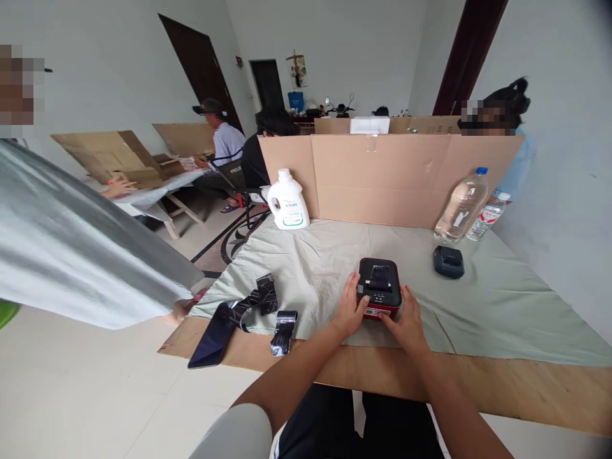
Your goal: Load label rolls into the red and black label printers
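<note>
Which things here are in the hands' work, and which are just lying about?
In hand:
- red and black device, left hand and right hand touching its sides

Lying about:
- white jug
- two water bottles
- small black unit
- dark straps
- phone
- cardboard divider

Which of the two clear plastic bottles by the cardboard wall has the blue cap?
The larger bottle, leaning against the cardboard wall. The smaller bottle to its right has a white cap.

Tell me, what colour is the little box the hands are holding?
The box is black on top and red around the bottom, seen in the head view.
</note>
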### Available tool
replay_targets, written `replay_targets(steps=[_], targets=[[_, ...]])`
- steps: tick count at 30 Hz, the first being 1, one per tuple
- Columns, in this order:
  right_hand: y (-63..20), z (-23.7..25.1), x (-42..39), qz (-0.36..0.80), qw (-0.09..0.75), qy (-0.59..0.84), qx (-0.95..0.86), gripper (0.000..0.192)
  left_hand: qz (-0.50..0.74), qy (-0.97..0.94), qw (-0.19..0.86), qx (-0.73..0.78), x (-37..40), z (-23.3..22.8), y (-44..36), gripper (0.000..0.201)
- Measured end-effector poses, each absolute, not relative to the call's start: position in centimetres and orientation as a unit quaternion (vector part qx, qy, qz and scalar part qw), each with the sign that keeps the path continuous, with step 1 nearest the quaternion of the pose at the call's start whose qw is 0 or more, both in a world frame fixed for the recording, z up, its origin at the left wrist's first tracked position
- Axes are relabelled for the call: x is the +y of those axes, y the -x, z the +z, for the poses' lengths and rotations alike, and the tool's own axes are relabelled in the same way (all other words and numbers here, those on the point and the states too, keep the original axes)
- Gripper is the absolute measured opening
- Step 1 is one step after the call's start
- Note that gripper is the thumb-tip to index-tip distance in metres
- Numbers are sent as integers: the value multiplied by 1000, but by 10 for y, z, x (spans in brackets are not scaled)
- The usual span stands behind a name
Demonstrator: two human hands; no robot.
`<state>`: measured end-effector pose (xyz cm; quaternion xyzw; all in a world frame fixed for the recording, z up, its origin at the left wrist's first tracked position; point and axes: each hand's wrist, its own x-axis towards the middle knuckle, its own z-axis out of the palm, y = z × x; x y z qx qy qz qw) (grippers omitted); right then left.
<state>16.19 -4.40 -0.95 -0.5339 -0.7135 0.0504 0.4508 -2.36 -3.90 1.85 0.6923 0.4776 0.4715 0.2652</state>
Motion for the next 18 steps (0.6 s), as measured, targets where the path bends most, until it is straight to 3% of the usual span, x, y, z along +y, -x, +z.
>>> replay_targets(steps=[5, 12, 18], targets=[[-156, -16, -39, 207, 443, 563, -666, 90, 485, -560, 509, 438, -33, 21, 22, 72], [-87, 26, 39, 212, 465, 483, -710, 88, 563, -505, 474, 452, 24, 55, 81, 71], [12, 21, 125, 195, 422, 451, -761, 84, 579, -409, 472, 524, 84, 56, 167, 70]])
